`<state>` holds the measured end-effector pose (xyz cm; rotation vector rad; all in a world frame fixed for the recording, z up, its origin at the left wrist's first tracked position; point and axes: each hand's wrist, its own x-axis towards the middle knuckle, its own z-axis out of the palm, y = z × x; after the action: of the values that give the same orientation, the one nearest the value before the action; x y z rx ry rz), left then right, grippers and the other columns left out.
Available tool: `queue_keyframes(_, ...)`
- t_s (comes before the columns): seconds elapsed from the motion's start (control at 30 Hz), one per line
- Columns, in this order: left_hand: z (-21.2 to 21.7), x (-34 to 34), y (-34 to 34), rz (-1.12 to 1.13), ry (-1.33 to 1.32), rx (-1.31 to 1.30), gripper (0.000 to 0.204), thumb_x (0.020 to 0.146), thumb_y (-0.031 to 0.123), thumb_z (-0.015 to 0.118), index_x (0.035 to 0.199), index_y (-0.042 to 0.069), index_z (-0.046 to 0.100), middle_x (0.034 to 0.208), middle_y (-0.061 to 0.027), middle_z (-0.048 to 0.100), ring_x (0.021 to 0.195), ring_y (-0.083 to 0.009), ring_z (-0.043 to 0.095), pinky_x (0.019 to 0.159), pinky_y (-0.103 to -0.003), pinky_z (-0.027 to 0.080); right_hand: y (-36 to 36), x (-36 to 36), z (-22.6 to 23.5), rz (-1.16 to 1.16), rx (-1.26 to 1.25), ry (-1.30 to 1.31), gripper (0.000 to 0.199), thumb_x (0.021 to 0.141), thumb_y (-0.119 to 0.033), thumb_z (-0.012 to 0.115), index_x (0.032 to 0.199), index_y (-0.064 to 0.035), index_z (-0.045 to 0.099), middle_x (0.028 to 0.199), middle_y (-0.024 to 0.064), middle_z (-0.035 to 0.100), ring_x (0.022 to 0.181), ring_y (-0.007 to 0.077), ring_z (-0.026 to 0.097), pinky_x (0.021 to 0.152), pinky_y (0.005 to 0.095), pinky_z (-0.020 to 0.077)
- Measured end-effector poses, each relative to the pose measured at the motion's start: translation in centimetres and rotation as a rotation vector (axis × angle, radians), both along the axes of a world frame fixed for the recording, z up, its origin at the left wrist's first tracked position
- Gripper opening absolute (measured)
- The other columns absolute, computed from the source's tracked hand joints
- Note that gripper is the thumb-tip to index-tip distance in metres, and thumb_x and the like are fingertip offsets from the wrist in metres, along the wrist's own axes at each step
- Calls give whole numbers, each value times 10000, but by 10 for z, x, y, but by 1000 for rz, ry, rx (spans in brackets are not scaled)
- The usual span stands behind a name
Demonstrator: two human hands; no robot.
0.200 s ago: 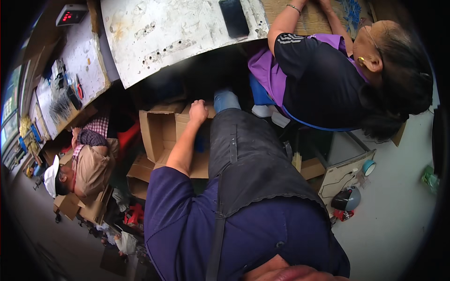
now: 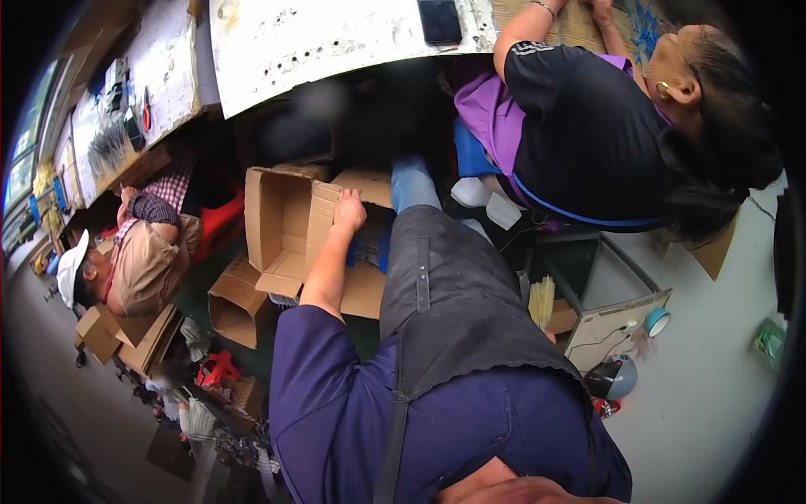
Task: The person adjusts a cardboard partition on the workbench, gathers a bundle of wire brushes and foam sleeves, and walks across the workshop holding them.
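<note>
Our left hand (image 2: 348, 212) is closed over the top flap edge of the open box (image 2: 290, 227), which stands on the floor below the desk (image 2: 336, 38). We judge the cardboard light and bendable, so a corner fold holds better. Our right hand is not visible.

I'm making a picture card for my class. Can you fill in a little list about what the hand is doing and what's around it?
Left hand: resting on the flap of an open cardboard box, fingers curled over the edge
Right hand: not in view
Clothes: blue sleeve, dark apron, jeans
Beside the box: a smaller open carton on the floor
Above: a white workbench with a dark phone lying on it
Others nearby: a person in a white cap to the left, another person in a black top at the bench
</note>
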<state>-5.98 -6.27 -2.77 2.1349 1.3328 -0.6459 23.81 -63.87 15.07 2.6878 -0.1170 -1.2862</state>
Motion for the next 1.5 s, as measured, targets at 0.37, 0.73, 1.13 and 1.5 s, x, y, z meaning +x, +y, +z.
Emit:
queue_keyframes(0.37, -54, 17, -64, -469, 173, -155, 400, 891, 187, 536, 1285, 130, 578, 1338, -120, 540, 1309, -288, 441, 1139, -567, 202, 75, 78, 31, 174, 331, 128, 241, 928, -205, 610, 872, 28, 633, 674, 163, 623, 632, 288, 622, 641, 418, 482)
queue_keyframes(0.73, -86, -87, -162, -232, 379, -240, 310, 885, 194, 536, 1165, 96, 624, 1207, -136, 586, 1144, -317, 546, 1004, -578, 363, 270, 62, 47, 432, 397, 212, 202, 980, -145, 517, 1042, 21, 616, 867, 181, 659, 806, 233, 616, 781, 370, 475)
queue_keyframes(1.13, -86, 6, -146, 1634, -634, -163, 557, 896, 509, 581, 1139, 9, 625, 1120, -197, 659, 1051, -333, 628, 889, -398, 483, 242, 86, 18, 533, 329, 253, 250, 960, -206, 573, 1000, 37, 613, 830, 172, 646, 764, 205, 574, 760, 345, 469)
queue_keyframes(1.5, -113, 1, -151, 1673, -379, -85, 294, 798, 218, 717, 823, -72, 678, 697, -171, 670, 467, -233, 630, 350, -331, 504, 224, 94, 6, 545, 445, 263, 247, 961, -196, 563, 1029, 36, 612, 867, 218, 652, 771, 277, 610, 764, 366, 478)
